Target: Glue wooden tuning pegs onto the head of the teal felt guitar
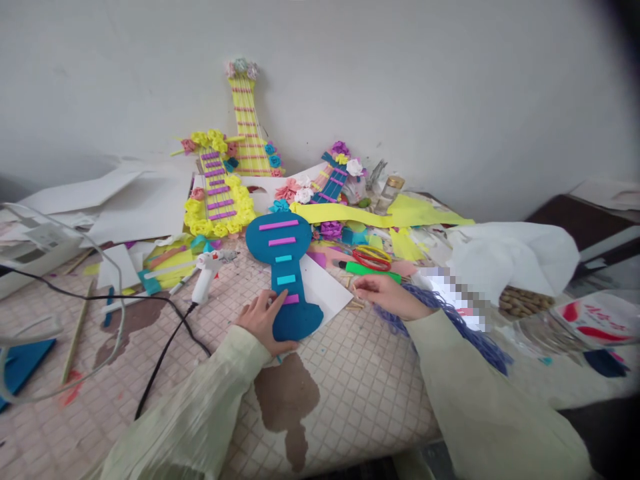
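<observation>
"Blue came first on my remote feed: a flat sheet (30,363) at the far left, then a long wooden stick (77,330)."

"What did you see after that?"

"I saw a white glue gun (203,283) with a black cable. Behind it stood a flower-edged yellow piece (217,190), and a taller yellow piece (245,127) stood against the wall (400,80)."

"And the left hand?"

"The left hand (260,319) lay with its fingers spread on the lower part of the blue cutout (287,269). That cutout was mid-table (360,387), overlapping a white sheet (325,293), and I counted five strips across it, three purple, two turquoise."

"How did the right hand grip?"

"The right hand (387,297) had its thumb and fingertips drawn close together at some small wooden pieces (355,305). I couldn't tell whether it pinched one."

"What lay around it?"

"Scissors (373,258) and a green tool (373,271) lay just behind it. Farther right I saw blue-purple yarn (473,340) beside the forearm, then a clear plastic container (545,330)."
</observation>
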Demonstrator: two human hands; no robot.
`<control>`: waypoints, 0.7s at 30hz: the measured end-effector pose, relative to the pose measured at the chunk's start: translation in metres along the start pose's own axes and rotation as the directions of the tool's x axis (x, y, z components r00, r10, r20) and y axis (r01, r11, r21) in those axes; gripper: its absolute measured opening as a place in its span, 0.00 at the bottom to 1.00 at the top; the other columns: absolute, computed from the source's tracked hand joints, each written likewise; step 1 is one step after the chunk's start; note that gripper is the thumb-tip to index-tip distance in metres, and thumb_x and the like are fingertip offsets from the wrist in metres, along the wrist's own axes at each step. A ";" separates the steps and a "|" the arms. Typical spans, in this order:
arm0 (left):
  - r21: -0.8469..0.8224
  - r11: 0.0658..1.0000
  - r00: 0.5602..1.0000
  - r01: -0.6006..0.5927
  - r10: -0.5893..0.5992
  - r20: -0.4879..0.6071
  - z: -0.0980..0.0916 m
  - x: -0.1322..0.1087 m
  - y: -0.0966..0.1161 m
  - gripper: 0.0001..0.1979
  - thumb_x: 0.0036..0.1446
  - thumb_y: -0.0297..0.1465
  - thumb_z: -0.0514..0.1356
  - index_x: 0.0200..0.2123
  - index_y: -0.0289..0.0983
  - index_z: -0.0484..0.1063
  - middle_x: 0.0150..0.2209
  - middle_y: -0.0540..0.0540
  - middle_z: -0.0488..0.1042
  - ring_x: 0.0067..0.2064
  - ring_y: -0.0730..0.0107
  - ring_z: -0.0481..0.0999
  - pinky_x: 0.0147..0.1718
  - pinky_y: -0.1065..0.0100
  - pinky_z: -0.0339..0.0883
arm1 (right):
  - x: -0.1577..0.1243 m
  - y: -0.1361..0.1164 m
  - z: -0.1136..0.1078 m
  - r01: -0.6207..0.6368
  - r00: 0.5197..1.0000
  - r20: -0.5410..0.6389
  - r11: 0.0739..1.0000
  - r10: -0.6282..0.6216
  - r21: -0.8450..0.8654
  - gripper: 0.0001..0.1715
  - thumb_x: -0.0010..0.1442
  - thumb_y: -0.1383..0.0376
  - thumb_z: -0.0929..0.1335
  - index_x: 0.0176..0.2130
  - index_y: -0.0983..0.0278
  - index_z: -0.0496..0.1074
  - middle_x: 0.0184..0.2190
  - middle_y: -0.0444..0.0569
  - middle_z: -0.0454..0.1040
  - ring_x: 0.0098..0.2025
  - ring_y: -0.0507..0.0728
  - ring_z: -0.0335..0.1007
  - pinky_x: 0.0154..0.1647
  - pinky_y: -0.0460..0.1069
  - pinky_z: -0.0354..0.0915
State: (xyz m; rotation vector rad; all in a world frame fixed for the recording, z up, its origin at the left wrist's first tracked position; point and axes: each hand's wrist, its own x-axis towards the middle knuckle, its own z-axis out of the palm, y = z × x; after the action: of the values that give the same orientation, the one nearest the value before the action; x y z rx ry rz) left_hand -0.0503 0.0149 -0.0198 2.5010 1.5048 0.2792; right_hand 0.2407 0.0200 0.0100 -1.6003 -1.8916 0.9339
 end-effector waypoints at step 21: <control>0.012 1.000 0.998 -0.024 0.025 -0.058 0.009 0.000 -0.006 0.47 0.33 0.48 0.63 0.58 0.44 0.54 0.48 0.41 0.59 0.44 0.53 0.66 0.41 0.53 0.62 | 0.022 0.000 0.008 -0.151 0.979 -0.193 0.891 0.073 -0.429 0.10 0.53 0.61 0.65 0.27 0.64 0.72 0.29 0.51 0.76 0.32 0.56 0.70 0.33 0.47 0.60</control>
State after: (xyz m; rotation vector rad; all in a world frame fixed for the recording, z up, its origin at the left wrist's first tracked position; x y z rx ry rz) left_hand -0.0529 0.0167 -0.0305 2.5428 1.5024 0.3517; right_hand 0.2307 0.0400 0.0031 -1.9959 -1.9997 0.3976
